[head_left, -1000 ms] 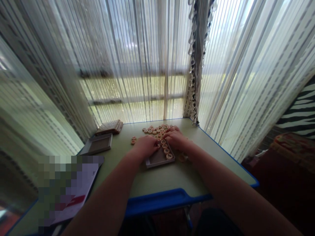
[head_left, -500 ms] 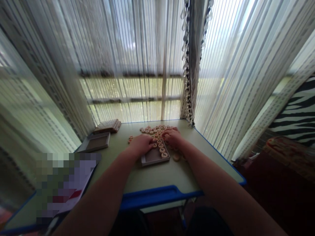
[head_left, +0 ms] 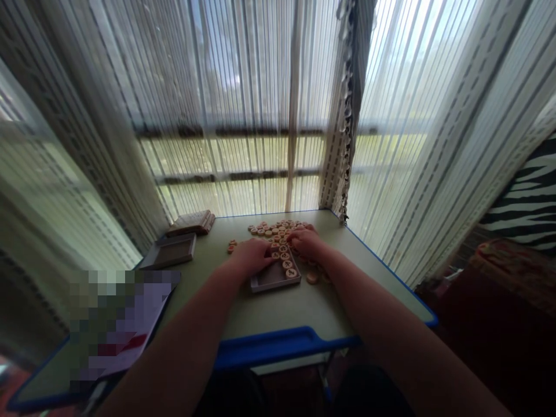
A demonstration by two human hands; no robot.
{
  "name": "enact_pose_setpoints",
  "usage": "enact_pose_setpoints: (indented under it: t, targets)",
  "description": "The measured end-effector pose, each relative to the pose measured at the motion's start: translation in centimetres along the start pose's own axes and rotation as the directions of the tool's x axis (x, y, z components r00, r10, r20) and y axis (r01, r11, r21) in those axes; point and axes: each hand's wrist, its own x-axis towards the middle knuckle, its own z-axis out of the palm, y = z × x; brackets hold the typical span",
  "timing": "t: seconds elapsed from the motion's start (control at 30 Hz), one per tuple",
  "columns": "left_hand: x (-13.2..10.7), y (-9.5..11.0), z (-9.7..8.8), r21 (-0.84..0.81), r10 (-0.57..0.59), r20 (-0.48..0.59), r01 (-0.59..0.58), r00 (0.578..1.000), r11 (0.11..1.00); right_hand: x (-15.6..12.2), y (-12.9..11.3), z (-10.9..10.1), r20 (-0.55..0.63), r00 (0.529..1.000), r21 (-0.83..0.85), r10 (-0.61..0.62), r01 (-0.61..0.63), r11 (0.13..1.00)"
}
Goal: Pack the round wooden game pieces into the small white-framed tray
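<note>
An open shallow box (head_left: pixel 275 284) rests on the table, with a column of round wooden Chinese chess pieces (head_left: pixel 287 264) along its right side. My left hand (head_left: pixel 254 255) reaches over the box's left side, thumb and fingers apart, the fingertips beside pieces near its far end. Just past the box's right edge, my right hand (head_left: pixel 304 240) has its fingers curled down among the loose pieces. Whatever those fingers hold is hidden. Beyond both hands spreads a pile of loose pieces (head_left: pixel 269 232).
At the back left lie a second shallow box (head_left: pixel 174 251) and a folded, light-coloured stack (head_left: pixel 193 222). A dark-edged, partly pixelated flat item (head_left: pixel 147 313) lies at the left. A single piece (head_left: pixel 311 278) sits right of the box. Blue edging (head_left: pixel 269 346) borders the table, with curtains behind.
The view has shifted slightly. Both hands stay at nearly the same spots by the box, with only small finger movements. The column of pieces looks the same.
</note>
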Motion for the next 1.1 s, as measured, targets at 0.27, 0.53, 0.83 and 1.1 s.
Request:
enact_pose_setpoints:
  t: [0.27,0.53,0.83,1.1]
  targets:
    - [0.17,0.17,0.40,0.008,0.013,0.001,-0.013,1.000,1.000,0.02,0.15,-0.07,0.035,0.999,-0.060,-0.018,0.020,0.998]
    - [0.11,0.16,0.37,0.028,-0.006,0.015,0.005,1.000,1.000,0.03,0.23,0.25,-0.022,1.000,-0.021,0.020,-0.021,1.000]
    - [0.20,0.28,0.23,0.019,-0.005,0.029,0.005,1.000,1.000,-0.08,0.19,0.08,0.017,1.000,-0.023,-0.024,0.024,0.999]
    - [0.15,0.37,0.10,0.010,-0.018,0.033,0.018,0.999,1.000,-0.15,0.57,0.38,-0.023,0.998,-0.059,0.062,-0.063,0.996]
